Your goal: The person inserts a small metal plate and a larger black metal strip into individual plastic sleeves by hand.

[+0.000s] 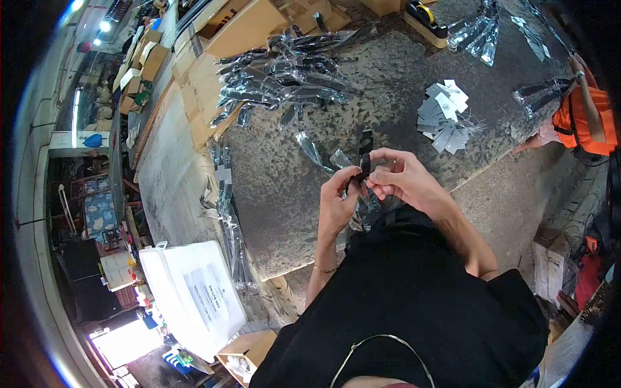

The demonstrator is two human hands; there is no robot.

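Observation:
My left hand (339,197) and my right hand (401,178) meet over the near edge of the dark, worn table (278,213). Between them is a small black strap-like item (365,161), pinched by the fingers of both. Clear plastic wrapping (310,149) lies just beyond and beside my left hand, and more of it hangs below the fingers. Farther right on the table, a fanned stack of grey and white tags (445,116) has thin strings at its side. A heap of black items in clear plastic (284,77) lies at the back left.
A tape dispenser (427,22) stands at the back, near cardboard boxes (249,29). Plastic-wrapped strips (228,220) line the table's left edge. A white box with a printed label (194,294) is at lower left. Another person in orange (585,119) is at the right edge.

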